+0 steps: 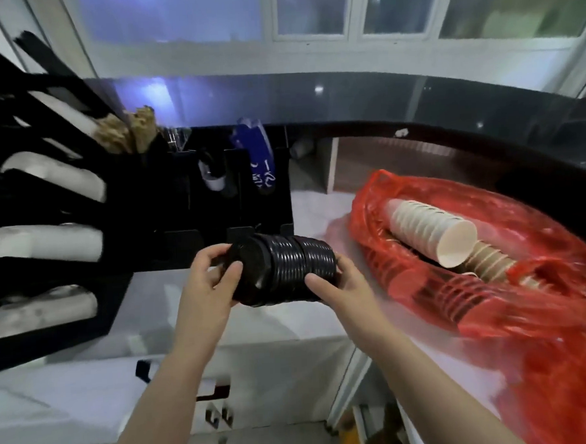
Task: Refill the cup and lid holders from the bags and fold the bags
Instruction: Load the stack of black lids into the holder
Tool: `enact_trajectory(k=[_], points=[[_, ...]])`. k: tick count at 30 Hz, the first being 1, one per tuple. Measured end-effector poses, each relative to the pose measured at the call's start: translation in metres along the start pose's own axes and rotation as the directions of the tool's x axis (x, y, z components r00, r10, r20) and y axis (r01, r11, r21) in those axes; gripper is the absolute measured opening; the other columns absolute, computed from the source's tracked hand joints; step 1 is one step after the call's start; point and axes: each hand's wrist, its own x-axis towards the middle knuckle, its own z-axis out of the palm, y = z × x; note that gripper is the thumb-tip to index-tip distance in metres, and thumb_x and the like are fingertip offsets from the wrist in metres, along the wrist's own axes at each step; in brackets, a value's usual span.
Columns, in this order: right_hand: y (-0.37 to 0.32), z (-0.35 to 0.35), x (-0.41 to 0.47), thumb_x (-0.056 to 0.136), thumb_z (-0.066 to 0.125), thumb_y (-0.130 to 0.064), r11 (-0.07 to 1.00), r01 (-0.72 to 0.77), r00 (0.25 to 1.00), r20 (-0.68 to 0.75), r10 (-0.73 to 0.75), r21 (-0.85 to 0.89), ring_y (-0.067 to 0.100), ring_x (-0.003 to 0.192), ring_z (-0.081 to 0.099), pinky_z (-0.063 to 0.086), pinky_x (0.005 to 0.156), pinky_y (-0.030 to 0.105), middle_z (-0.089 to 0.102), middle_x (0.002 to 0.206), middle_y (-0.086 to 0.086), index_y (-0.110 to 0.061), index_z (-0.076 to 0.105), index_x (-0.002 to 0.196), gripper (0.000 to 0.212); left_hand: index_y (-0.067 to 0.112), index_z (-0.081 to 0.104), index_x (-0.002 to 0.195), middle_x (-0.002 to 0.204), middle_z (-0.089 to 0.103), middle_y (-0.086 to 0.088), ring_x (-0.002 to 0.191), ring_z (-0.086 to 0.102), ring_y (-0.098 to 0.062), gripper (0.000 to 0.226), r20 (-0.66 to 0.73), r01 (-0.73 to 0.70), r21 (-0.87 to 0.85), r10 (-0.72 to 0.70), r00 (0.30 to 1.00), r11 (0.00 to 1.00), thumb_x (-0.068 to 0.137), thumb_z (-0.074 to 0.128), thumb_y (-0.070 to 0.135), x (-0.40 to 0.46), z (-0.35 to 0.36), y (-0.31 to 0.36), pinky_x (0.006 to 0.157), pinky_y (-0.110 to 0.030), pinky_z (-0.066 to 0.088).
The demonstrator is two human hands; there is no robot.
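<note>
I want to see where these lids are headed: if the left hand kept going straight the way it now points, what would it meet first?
Probably the black organiser just beyond the stack of black plastic lids that the left hand grips with the right hand; its low front slots lie closest, though depth is unclear.

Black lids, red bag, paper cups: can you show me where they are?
stack of black lids (284,268), head view, ribbed side of the stack.
red bag (537,313), head view, crumpled plastic near side.
paper cups (429,229), head view, side of the nested stack.
</note>
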Motion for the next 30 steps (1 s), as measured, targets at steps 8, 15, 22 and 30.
enact_trajectory(k=[8,15,22,30], points=[[0.000,0.050,0.078,0.062,0.079,-0.028,0.994,-0.043,0.999,-0.029,0.046,0.100,0.024,0.103,0.067,0.055,0.089,0.043,0.070,0.109,0.006,-0.026,0.050,0.122,0.067,0.048,0.052,0.124,0.121,0.064,0.015,0.114,0.060,-0.006,0.037,0.135,0.022,-0.042,-0.016,0.991,0.999,0.091,0.059,0.033,0.075,-0.038,0.002,0.094,-0.033,0.052],[-0.022,0.056,0.131,0.068,0.079,-0.012,0.997,0.079,0.994,-0.074,-0.078,0.016,0.015,0.109,0.064,0.055,0.089,0.037,0.059,0.125,0.000,-0.037,0.050,0.128,0.070,0.051,0.027,0.142,0.128,0.043,0.038,0.123,0.043,0.011,0.092,0.303,-0.160,0.195,0.095,0.948,0.968,0.060,0.069,0.059,0.148,-0.035,0.018,0.105,-0.022,0.036],[-0.049,0.038,0.174,0.075,0.064,0.018,0.984,0.080,0.996,0.058,-0.071,-0.162,0.007,0.097,0.067,0.054,0.080,0.021,0.056,0.126,0.001,-0.021,0.041,0.139,0.078,0.046,0.030,0.143,0.141,0.047,0.018,0.131,0.043,-0.003,0.090,0.285,-0.240,0.251,0.165,0.944,0.938,0.062,0.067,0.064,0.197,-0.008,0.047,0.113,-0.036,0.034],[-0.035,0.030,0.200,0.075,0.065,0.018,0.971,0.002,0.992,0.120,0.028,-0.240,0.014,0.088,0.070,0.056,0.072,0.027,0.067,0.107,0.007,-0.012,0.039,0.132,0.069,0.045,0.028,0.144,0.135,0.046,0.024,0.123,0.042,0.002,0.091,0.252,-0.209,0.355,0.122,0.960,0.911,0.064,0.070,0.060,0.199,0.011,0.038,0.098,-0.016,0.032]])
